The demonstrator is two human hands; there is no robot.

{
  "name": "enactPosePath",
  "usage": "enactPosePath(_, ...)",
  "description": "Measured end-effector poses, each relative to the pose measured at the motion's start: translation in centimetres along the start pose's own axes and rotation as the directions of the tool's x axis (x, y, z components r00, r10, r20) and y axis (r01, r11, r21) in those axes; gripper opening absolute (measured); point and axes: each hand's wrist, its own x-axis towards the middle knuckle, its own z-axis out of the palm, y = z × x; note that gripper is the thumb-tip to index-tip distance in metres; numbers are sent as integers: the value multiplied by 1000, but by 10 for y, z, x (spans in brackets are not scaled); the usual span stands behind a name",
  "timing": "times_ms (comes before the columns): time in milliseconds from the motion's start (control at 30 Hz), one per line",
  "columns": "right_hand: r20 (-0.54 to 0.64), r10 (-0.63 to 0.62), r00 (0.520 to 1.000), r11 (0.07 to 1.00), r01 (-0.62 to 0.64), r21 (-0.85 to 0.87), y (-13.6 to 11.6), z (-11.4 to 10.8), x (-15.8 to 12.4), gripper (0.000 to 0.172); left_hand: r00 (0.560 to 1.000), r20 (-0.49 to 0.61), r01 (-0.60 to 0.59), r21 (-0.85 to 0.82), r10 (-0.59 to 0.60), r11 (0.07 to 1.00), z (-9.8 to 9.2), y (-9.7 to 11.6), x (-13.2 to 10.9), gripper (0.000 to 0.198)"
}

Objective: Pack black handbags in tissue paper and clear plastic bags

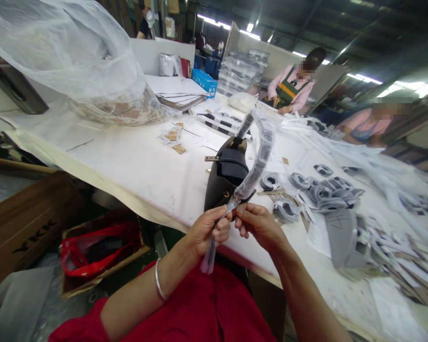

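Observation:
A black handbag [223,176] with gold-coloured hardware stands near the table's front edge. Its handle [260,152] arches up and to the right, wrapped in clear plastic film. My left hand [214,229] is closed around the lower end of the plastic wrap [209,259], whose loose tail hangs below the fingers. Close beside it, my right hand [255,223] pinches at the base of the wrapped handle. The fingertips of both hands almost meet there, and what exactly the right fingers grip is partly hidden.
Rolled grey straps [328,192] lie to the right on the white table [128,161]. A large plastic-covered bundle [103,71] sits at the left. Below it are cardboard boxes [32,232] and a red bag [96,251]. Two people [294,88] work across the table.

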Motion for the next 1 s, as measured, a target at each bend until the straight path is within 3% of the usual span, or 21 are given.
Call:
enactPosePath(100,47,19,999,1000,-19,13,0,0,1,41,996,-2,90,22,-90,996,-1,4,-1,32)
enactPosePath(300,7,-1,1000,986,2,-165,-11,9,-4,46,994,-70,-49,347,78,937,-1,-1,-3,44)
enactPosePath(433,-122,-39,992,941,-5,-338,-7,15,-1,40,991,-85,-55,417,99,907,1,-4,-6,47)
enactPosePath(567,-289,-105,951,904,-30,-427,-4,18,-3,35,985,-113,-72,436,133,897,3,-7,-8,49)
enactPosePath(700,-286,-125,950,934,15,-358,-6,18,-17,37,960,-138,-148,484,242,862,5,-13,-8,47)
enactPosePath(867,-99,-59,993,993,48,-109,-2,26,-19,43,939,-77,-239,559,336,794,8,-19,-9,44)
enactPosePath(1000,-150,-3,989,1000,4,8,2,35,-9,50,916,-76,-233,698,393,677,1,-28,-14,39)
